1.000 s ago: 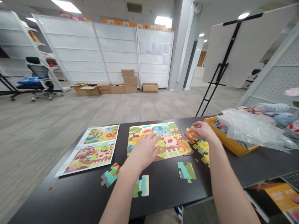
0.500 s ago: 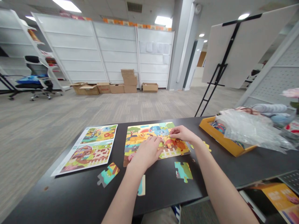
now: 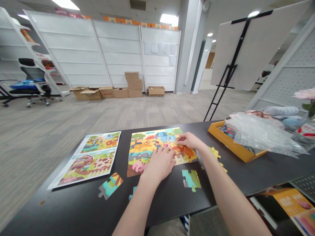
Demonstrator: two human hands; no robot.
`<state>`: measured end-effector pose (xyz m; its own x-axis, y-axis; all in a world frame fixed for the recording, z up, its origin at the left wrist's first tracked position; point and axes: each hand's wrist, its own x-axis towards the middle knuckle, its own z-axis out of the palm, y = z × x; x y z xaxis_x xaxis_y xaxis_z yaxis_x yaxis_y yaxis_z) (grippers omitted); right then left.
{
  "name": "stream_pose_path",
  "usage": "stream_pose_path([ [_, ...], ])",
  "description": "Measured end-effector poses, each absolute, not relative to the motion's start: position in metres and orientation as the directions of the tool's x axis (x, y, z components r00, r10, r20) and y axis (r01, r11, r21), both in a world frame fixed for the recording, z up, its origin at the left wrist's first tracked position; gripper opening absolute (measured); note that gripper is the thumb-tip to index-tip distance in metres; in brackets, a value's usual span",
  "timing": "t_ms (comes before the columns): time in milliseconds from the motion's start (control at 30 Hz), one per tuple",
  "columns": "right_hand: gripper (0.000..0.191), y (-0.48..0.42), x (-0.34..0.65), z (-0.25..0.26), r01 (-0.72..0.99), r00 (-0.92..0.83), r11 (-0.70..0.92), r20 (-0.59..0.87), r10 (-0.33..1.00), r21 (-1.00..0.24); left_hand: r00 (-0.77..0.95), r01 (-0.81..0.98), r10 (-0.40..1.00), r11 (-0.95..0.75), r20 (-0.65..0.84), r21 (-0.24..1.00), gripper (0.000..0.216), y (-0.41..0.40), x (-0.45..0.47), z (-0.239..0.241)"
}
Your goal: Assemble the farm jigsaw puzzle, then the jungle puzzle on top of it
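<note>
By the tabletop's far edge I have one puzzle, seemingly mostly joined, my left hand open atop it, my right hand pinching an orange piece, loose pieces toward the near edge unplaced.

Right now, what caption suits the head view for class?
Left hand and right hand at an animal jigsaw, loose pieces and a printed sheet beside it on a black table.
</note>
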<state>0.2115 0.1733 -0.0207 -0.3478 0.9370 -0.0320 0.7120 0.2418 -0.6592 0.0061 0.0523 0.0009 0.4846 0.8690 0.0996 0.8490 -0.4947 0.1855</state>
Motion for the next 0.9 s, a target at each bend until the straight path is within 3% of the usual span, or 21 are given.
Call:
stream_pose_path([
  [200,0.01,0.168,0.21,-0.014,0.71,-0.263,0.135,-0.083,0.961,-0.691,0.466,0.862,0.88,-0.476,0.094,0.175,0.031,0.05,0.008,0.001],
  [400,0.016,0.166,0.219,-0.009,0.62,-0.294,0.062,-0.158,0.943,-0.782,0.441,0.881,0.893,-0.449,0.088,0.146,0.032,0.052,0.007,0.0],
  [567,0.026,0.167,0.223,-0.011,0.638,-0.338,0.11,-0.148,0.929,-0.762,0.435,0.887,0.896,-0.443,0.089,0.128,0.033,0.053,0.008,0.0],
  [900,0.022,0.164,0.22,-0.008,0.703,-0.383,0.217,-0.103,0.918,-0.678,0.441,0.88,0.891,-0.453,0.107,0.147,0.034,0.051,0.008,-0.001],
])
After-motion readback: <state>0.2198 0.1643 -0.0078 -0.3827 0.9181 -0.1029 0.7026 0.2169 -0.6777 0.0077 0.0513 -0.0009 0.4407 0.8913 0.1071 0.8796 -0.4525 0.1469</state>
